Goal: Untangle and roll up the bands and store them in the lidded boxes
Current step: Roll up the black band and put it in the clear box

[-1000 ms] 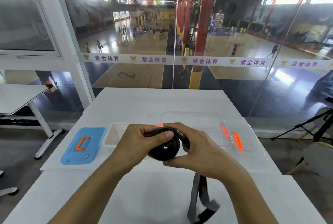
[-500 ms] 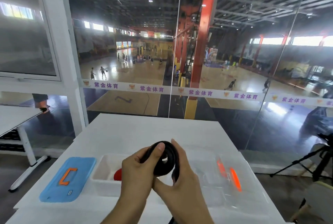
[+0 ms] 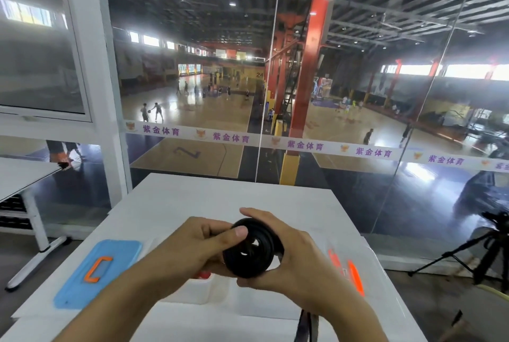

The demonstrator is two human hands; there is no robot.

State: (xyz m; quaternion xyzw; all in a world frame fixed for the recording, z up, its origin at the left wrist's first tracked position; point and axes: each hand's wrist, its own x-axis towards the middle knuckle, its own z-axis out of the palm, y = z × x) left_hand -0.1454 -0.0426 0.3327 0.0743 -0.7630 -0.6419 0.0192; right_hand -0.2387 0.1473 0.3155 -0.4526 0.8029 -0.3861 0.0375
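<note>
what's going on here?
A person is rolling a black band into a coil, both hands gripping it: left hand with thumb on top, right hand cupping the side. The band's loose tail hangs below. A blue lid lies on the white table, off the open box beneath the hands.
</note>
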